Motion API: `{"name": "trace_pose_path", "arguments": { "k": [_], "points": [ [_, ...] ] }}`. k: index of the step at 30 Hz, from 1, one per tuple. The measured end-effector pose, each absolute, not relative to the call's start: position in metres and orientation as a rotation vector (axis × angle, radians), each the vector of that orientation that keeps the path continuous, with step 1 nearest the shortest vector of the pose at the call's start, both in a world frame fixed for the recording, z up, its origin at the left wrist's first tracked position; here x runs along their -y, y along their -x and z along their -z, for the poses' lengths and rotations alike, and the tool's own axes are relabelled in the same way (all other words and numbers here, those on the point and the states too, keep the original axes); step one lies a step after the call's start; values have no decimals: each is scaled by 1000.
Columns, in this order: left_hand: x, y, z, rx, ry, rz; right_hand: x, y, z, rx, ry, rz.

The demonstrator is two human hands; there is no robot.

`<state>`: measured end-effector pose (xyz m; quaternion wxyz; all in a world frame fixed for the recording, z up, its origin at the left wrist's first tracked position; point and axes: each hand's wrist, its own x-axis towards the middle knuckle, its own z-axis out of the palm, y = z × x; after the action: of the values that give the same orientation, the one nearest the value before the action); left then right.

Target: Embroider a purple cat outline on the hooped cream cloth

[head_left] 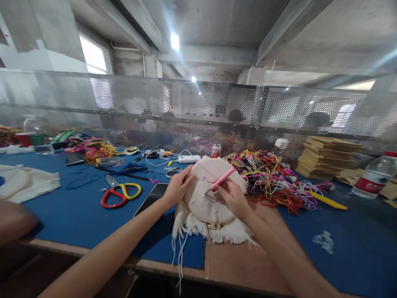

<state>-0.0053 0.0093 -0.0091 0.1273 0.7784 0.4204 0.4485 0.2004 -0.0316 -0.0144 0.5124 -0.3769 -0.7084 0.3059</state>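
Cream cloth with frayed edges is stretched in a round embroidery hoop [198, 207], tilted up in front of me, its clamp at the bottom. Small purple marks show on the cloth's middle. My left hand [178, 187] grips the hoop's left rim, fingers lying over the cloth. In my right hand [232, 198] is a pink punch needle [223, 178], pinched between thumb and fingers. Its thin metal tip points down-left at the cloth, near the purple marks; whether it pierces the fabric I cannot tell.
Red-and-yellow scissors [119, 194] lie left of a dark flat panel [151, 198]. A tangled yarn heap [266, 174] sits behind right, beside a yellow tool [327, 200], stacked brown envelopes [325, 157] and a bottle [374, 178]. Another person's blurred arm [14, 221] is at left.
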Motion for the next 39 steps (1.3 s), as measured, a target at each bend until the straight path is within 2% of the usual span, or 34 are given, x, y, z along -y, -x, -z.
{"name": "trace_pose_path", "arguments": {
  "k": [9,18,24,31,39],
  "points": [
    [-9,6,9,-1236,-2260,-1295,28,-202,20,1745,910,-748],
    [-5,4,8,-1243,-2264,-1301,34,-188,21,2009,957,-266],
    [-5,4,7,-1221,-2274,-1300,27,-194,19,1885,1015,-541],
    [-4,4,5,-1138,-2250,-1318,16,-205,-28,2220,899,-839],
    [-5,4,5,-1084,-2210,-1317,5,-188,-77,2513,872,-558]
  ]
}}
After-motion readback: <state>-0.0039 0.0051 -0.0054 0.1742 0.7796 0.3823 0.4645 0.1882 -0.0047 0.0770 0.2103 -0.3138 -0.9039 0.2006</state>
